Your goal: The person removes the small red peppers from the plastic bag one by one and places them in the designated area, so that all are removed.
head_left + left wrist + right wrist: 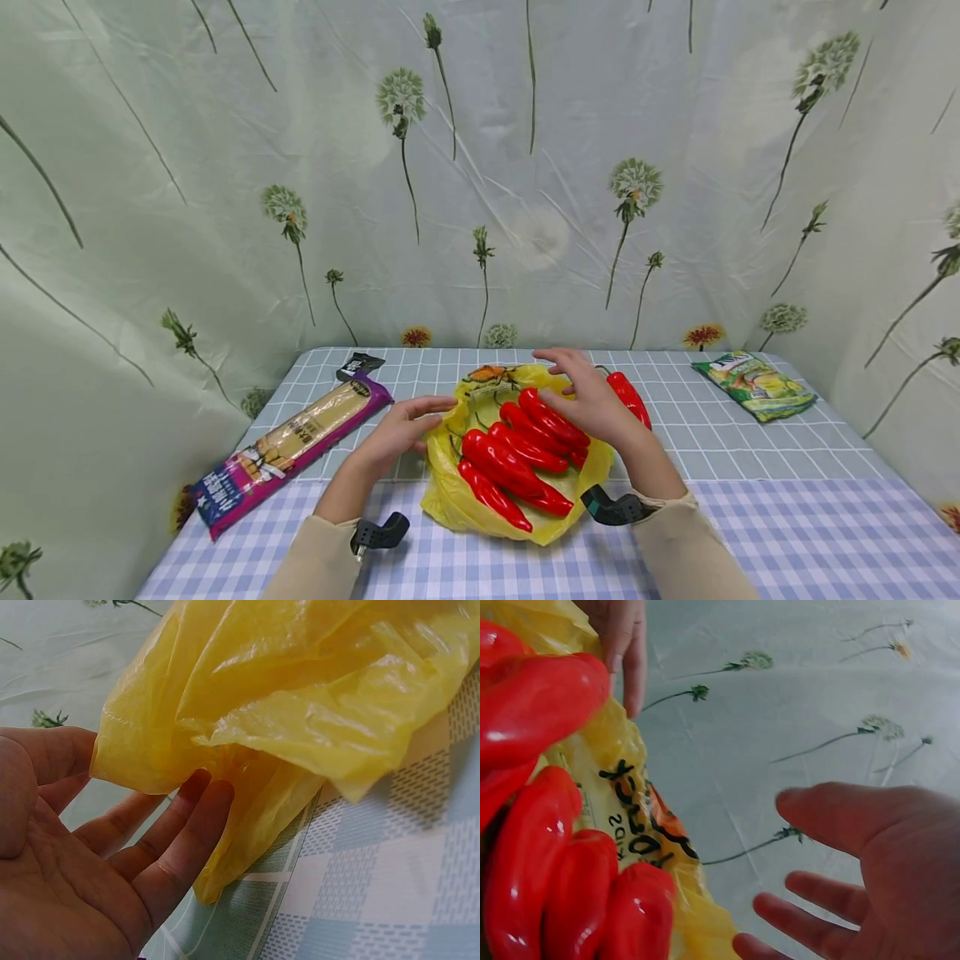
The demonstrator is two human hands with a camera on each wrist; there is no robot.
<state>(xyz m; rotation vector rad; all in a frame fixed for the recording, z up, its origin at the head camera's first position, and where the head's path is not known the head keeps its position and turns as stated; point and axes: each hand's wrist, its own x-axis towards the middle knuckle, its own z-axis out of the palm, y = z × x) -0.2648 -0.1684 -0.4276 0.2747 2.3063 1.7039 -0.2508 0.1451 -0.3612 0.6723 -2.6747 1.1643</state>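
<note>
A yellow plastic bag [442, 500] lies spread on the table, its mouth facing up, with several glossy red peppers [506, 467] inside. At its left edge is my left hand [393, 435]. In the left wrist view the fingertips touch the crinkled yellow plastic [285, 712], fingers only slightly bent. My right hand [588, 396] hovers over the bag's right rear side, fingers spread and holding nothing. The right wrist view shows that palm and fingers [855, 877] apart from the bag's printed rim [641, 817]. Another red pepper [630, 398] lies outside the bag, partly behind the right hand.
On the left lies a long purple package with a clear window [292, 450], and behind it a small black packet [360, 365]. A green packet [756, 385] sits at the back right. A patterned curtain [525, 183] rises behind the checked tablecloth [795, 533].
</note>
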